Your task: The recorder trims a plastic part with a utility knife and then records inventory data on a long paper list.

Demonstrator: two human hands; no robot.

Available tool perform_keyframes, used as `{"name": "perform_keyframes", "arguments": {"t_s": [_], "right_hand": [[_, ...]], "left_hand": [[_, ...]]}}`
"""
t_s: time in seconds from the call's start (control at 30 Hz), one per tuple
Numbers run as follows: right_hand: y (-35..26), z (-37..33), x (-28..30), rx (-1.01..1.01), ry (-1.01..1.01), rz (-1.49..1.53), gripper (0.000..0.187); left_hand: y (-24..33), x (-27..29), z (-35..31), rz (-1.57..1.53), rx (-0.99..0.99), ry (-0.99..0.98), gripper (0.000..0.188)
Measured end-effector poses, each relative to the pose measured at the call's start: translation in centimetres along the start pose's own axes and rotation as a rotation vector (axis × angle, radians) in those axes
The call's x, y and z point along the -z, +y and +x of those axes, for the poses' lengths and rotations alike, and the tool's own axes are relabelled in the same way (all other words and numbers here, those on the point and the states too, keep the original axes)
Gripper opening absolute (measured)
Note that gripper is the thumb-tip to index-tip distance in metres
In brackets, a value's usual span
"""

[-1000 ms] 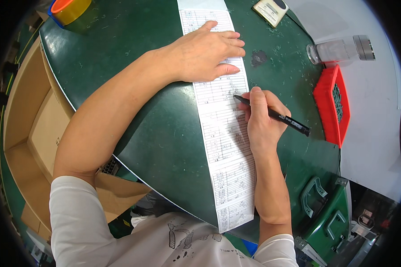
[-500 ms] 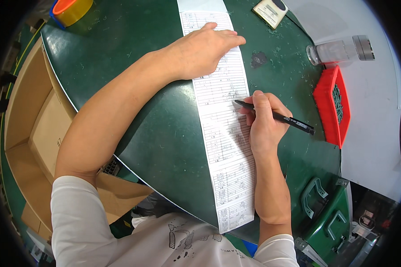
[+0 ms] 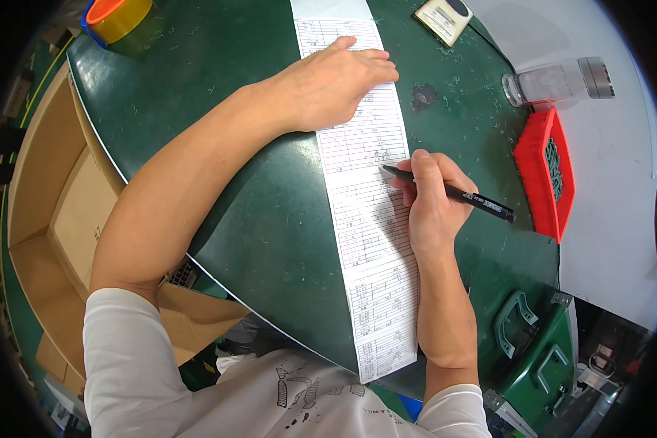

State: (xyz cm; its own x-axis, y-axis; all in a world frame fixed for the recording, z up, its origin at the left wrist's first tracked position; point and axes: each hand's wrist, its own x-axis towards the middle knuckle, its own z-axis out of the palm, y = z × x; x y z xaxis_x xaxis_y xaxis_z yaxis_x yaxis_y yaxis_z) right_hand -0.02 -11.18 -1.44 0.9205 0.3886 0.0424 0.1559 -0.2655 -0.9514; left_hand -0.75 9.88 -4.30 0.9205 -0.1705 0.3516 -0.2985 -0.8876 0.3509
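A long white paper form (image 3: 376, 252), ruled with lines and filled with small writing, runs from the far edge of the view down to the table's near edge. Across its upper part lies my left hand (image 3: 336, 84), palm down with the fingers stretched out and nothing held. My right hand (image 3: 438, 193) rests on the form's right side, its fingers closed round a black pen (image 3: 482, 202). The pen's tip points left and touches or nearly touches the paper near the middle. My right palm hides part of the form's edge.
The form lies on a green table (image 3: 270, 241). On the right are a red bin (image 3: 536, 175) of small dark green pieces, a clear bottle (image 3: 555, 85) on its side and a green case (image 3: 540, 365). An open cardboard box (image 3: 40, 175) stands left; tape rolls (image 3: 124, 22) sit far left.
My right hand and the pen have shifted very slightly. The fingers of my left hand have drawn in a little toward the left; the form stays put.
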Motion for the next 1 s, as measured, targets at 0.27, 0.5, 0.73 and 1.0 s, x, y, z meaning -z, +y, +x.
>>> {"name": "perform_keyframes", "arguments": {"t_s": [0.27,0.5,0.73,1.0], "right_hand": [[0.29,0.09,-0.09,0.043,-0.017,-0.007,0.033],[0.13,0.15,-0.19,0.016,-0.007,-0.015,0.032],[0.33,0.27,-0.17,0.031,-0.040,-0.074,0.031],[0.59,0.31,-0.07,0.062,-0.033,-0.102,0.031]], "left_hand": [[0.13,0.07,0.03,0.021,0.009,-0.009,0.036],[0.22,0.16,0.07,0.032,0.024,-0.022,0.035],[0.14,0.08,0.15,0.023,0.023,-0.016,0.033],[0.18,0.20,0.19,0.006,0.027,-0.032,0.032]]}}
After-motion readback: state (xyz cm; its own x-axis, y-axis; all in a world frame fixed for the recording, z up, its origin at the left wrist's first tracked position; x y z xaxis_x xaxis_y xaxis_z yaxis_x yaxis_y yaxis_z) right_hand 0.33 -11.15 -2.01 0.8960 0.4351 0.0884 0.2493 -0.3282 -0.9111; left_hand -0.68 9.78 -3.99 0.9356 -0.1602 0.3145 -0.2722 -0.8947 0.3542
